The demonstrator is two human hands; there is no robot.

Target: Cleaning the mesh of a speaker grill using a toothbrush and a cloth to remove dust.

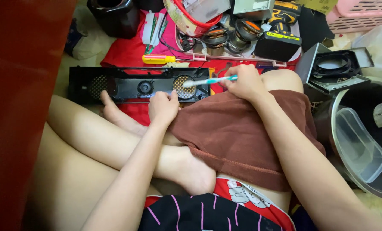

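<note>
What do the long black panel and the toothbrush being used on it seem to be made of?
The black panel looks like moulded matte plastic, going by its dull ribs and cut-outs; its round grilles look like perforated metal mesh, though that is uncertain. The toothbrush, held by the right hand, looks like glossy white and teal plastic.

Bare arms and legs, no sleeves — brown shorts, a black top with thin pink stripes

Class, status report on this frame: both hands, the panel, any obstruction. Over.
Right hand gripping toothbrush, bristles on round mesh grille. Left hand steadying black panel. Nothing between brush and grille.
</note>
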